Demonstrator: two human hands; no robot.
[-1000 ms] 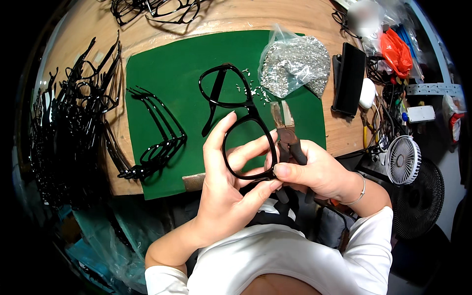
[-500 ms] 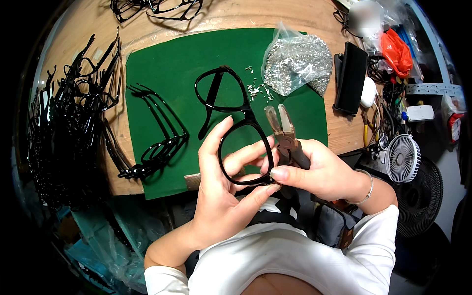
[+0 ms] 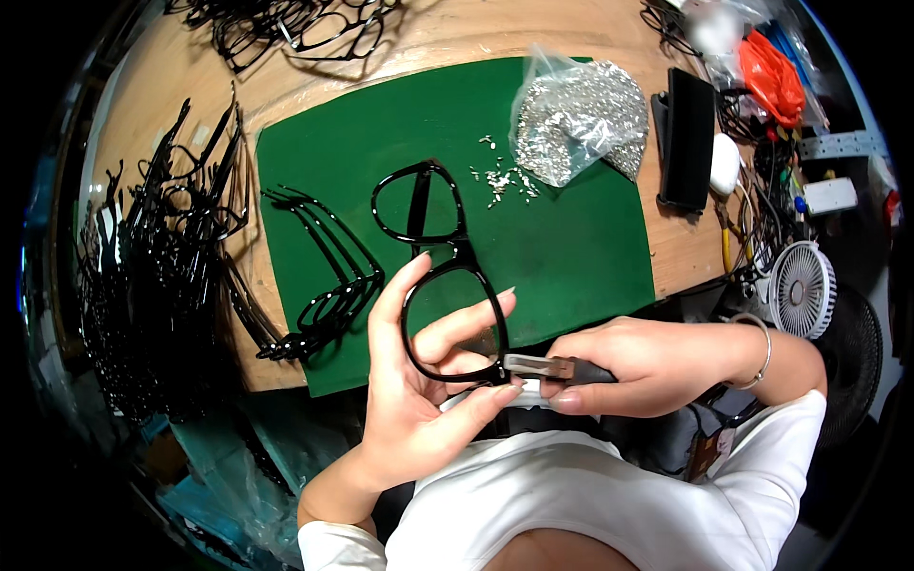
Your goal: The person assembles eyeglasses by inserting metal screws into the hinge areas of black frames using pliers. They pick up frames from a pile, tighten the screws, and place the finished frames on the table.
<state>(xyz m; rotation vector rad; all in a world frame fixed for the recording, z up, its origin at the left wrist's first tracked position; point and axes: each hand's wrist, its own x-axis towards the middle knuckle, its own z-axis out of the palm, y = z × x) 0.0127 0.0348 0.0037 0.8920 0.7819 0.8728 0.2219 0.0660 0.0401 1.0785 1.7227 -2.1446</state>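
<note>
A black glasses frame (image 3: pixel 464 253) is held over the green mat (image 3: pixel 571 249) by my left hand (image 3: pixel 400 404), its fingers and thumb around the nearer lens rim. Its other rim and a folded temple extend away from me. My right hand (image 3: pixel 643 366) grips a pair of pliers (image 3: pixel 538 365) by the handles. The plier jaws point left and meet the frame's near corner, by my left thumb; what lies between them is too small to make out. Small silvery pieces (image 3: pixel 500 181) lie scattered on the mat, beside a clear bag (image 3: pixel 581 119) full of similar pieces.
Several black glasses frames (image 3: pixel 328 305) lie nested on the mat's left side. A dense heap of frames (image 3: pixel 157 314) stands farther left, with more frames (image 3: pixel 305 33) at the back. Along the right are a black case (image 3: pixel 687 138), cables, a red bag (image 3: pixel 771 78) and a white fan (image 3: pixel 802 290).
My right hand has turned the pliers from pointing away to pointing left, bringing their jaws to the frame's near corner. My left hand and the glasses frame have shifted slightly left and nearer.
</note>
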